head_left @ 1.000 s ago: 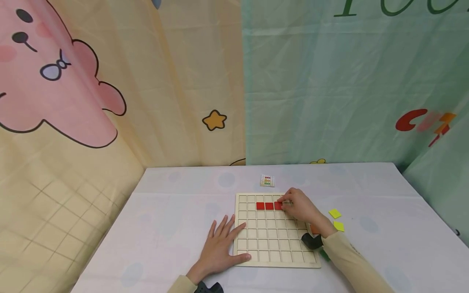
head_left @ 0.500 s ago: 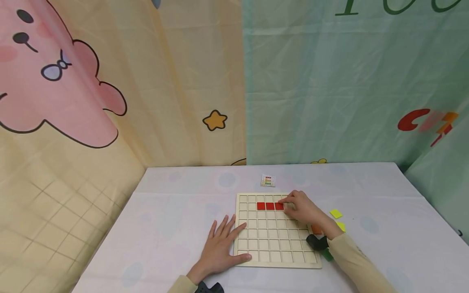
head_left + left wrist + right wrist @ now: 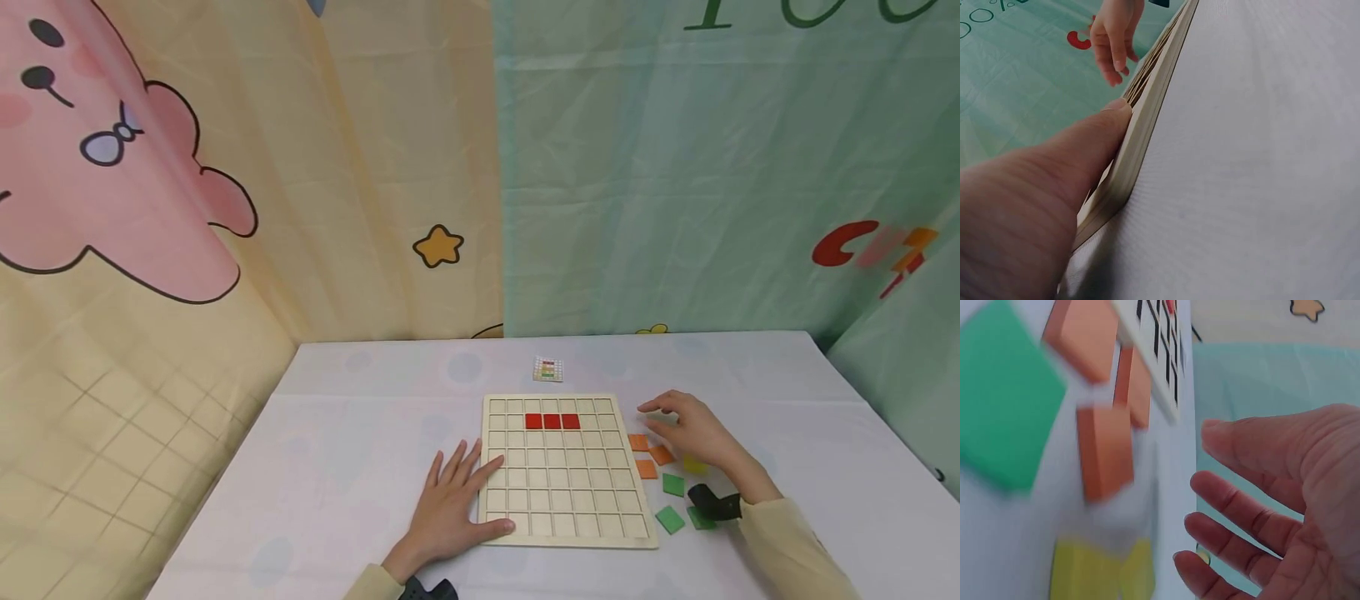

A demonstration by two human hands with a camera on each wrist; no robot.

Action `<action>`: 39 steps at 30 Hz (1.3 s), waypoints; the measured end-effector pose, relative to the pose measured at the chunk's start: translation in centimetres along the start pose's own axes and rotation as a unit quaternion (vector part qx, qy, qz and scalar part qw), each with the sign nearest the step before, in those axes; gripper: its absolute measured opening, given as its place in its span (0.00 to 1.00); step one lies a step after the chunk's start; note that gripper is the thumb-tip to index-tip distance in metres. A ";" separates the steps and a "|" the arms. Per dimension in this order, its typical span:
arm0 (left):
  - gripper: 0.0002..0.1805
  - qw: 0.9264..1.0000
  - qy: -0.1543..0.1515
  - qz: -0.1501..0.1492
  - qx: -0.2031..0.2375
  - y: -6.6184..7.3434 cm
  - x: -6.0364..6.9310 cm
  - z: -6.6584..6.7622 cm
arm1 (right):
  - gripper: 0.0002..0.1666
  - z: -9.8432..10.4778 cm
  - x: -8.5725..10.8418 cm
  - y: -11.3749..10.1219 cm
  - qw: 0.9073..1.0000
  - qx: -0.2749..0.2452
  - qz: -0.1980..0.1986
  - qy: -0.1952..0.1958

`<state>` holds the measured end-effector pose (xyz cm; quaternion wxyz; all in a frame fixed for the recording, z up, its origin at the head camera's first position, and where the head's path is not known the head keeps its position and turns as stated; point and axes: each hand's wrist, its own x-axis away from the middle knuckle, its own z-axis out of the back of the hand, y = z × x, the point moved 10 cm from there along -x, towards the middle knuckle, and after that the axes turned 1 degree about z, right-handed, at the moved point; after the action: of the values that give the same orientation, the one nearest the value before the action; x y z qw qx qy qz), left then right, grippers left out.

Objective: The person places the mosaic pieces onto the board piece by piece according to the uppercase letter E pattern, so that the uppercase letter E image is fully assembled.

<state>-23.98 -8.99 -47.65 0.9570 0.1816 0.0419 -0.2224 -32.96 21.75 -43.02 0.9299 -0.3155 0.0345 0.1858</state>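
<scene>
A pale wooden grid board (image 3: 558, 479) lies on the table with three red tiles (image 3: 552, 422) side by side in its second row. The left hand (image 3: 450, 508) rests spread at the board's left edge, thumb and fingertips on it; its thumb (image 3: 1094, 140) presses the rim in the left wrist view. Beyond the board's right edge, the right hand (image 3: 693, 429) hovers with relaxed fingers, holding nothing. Below it are orange tiles (image 3: 647, 469), green tiles (image 3: 670, 519) and a partly hidden yellow tile (image 3: 694, 465). The right wrist view shows orange (image 3: 1107, 453), green (image 3: 1007, 400) and yellow pieces (image 3: 1085, 572), blurred.
A small card with a coloured grid pattern (image 3: 548, 370) lies behind the board. Patterned curtains (image 3: 652, 183) hang behind the table (image 3: 360, 433). Dark straps (image 3: 712, 503) are on both wrists.
The right hand has let go of the third red tile, which stays in the row, and has moved right off the board, uncovering orange and green tiles. The left hand has not moved.
</scene>
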 end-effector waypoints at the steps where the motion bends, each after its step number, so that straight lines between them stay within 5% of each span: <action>1: 0.47 1.000 0.001 0.000 -0.001 0.0 0.0 0.0 | 0.13 0.3 0.2 0.7 1.000 0.007 -0.011 -0.002; 8: 0.47 1.000 -0.007 0.005 -0.004 -0.2 0.0 -0.2 | 0.20 0.9 1.9 4.6 0.996 0.022 -0.085 -0.025; 15: 0.47 1.000 -0.010 0.005 -0.005 -0.1 0.0 -0.3 | 0.21 1.6 2.5 5.4 0.993 0.021 -0.115 -0.022; 23: 0.47 1.000 -0.013 0.008 -0.007 -0.2 0.1 -0.5 | 0.24 2.2 3.0 6.2 0.977 0.020 -0.212 -0.012; 31: 0.47 1.000 -0.016 0.009 -0.010 -0.3 -0.1 -0.5 | 0.18 1.4 2.8 5.8 0.981 -0.004 -0.193 -0.012; 39: 0.47 1.000 -0.015 0.012 -0.007 -0.3 0.1 -0.3 | 0.13 1.4 2.5 3.9 0.990 -0.008 -0.141 0.031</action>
<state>-24.03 -9.13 -48.05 0.9615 0.1717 0.0265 -0.2131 -32.13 26.25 -44.56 0.9427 -0.3304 0.0174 0.0436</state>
